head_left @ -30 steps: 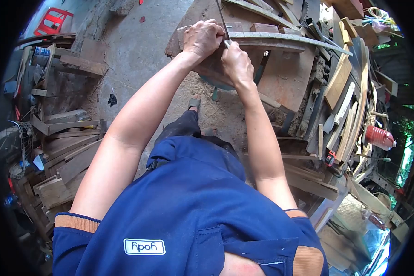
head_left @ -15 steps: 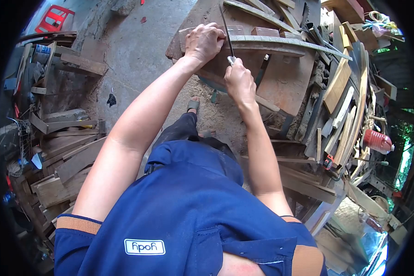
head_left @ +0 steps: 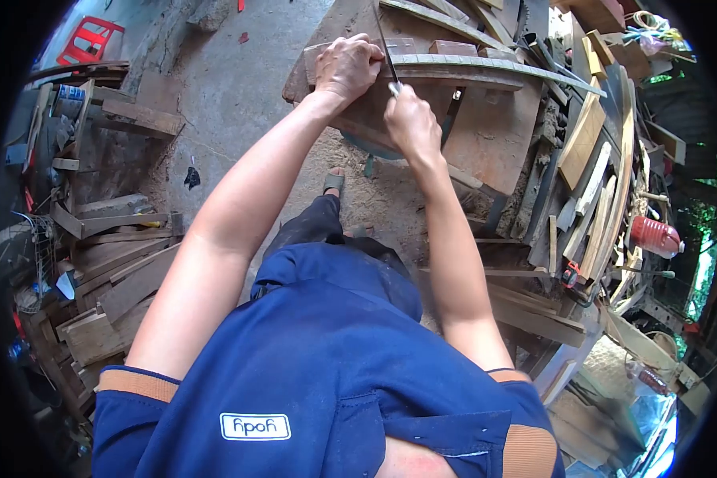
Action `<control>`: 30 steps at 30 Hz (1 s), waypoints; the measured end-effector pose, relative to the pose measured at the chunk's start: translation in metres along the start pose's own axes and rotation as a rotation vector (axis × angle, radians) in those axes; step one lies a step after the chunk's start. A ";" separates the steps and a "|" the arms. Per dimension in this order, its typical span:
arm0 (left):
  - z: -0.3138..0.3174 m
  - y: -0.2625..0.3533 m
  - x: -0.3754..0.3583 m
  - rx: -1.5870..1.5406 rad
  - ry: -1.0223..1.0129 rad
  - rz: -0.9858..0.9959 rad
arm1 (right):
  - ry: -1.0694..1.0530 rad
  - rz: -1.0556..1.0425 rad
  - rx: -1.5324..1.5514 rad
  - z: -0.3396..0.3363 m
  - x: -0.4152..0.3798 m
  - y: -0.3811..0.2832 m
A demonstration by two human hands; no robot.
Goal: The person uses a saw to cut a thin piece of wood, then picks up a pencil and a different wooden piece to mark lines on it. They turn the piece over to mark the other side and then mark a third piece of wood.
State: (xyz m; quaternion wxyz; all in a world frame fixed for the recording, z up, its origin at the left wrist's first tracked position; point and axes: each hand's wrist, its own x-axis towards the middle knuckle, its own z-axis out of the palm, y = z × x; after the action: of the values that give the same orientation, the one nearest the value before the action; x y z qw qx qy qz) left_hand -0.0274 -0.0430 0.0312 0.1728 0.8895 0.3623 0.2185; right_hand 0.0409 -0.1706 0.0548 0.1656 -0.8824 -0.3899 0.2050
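Note:
My right hand is closed round the pale handle of a handsaw, whose thin dark blade points away from me. The blade crosses a long, slightly curved wooden strip with evenly spaced marks along its top. Just left of the blade, my left hand grips the strip's end with fingers bent over it; its thumb side is close to the blade. Beneath the strip, small wooden blocks and another board rest on a worn wooden workbench. How deep the blade sits is too small to tell.
Stacked planks and offcuts crowd the bench's right side, with a red plastic bottle beyond them. More scrap wood lies on the left. A red plastic stool stands at the far left on the concrete floor.
My right hand and the saw have moved slightly forward, away from me, along the cut line. My left hand still grips the strip; the whole view has shifted a little.

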 end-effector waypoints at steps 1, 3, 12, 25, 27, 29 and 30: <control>0.001 0.000 -0.001 -0.014 0.008 0.001 | 0.018 -0.014 0.019 0.002 0.013 -0.002; -0.002 -0.003 0.000 -0.005 -0.007 0.012 | 0.049 -0.019 0.038 0.009 0.033 -0.013; -0.003 0.001 -0.002 0.004 -0.025 -0.008 | 0.038 -0.040 0.014 0.007 0.008 0.004; -0.003 -0.003 0.003 -0.017 -0.025 -0.005 | 0.037 0.005 0.048 0.011 0.037 -0.012; -0.010 -0.002 0.004 -0.046 -0.075 -0.025 | 0.041 0.014 0.043 0.011 0.032 -0.010; -0.009 -0.004 0.005 -0.035 -0.062 -0.020 | 0.021 0.000 0.030 0.005 0.012 -0.008; -0.008 -0.004 0.003 -0.028 -0.064 -0.006 | 0.019 -0.006 0.024 0.003 -0.002 -0.007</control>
State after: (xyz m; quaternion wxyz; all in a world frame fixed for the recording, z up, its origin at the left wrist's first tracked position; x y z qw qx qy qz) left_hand -0.0317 -0.0365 0.0370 0.1974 0.8924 0.3560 0.1948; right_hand 0.0334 -0.1672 0.0556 0.1806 -0.8810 -0.3884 0.2009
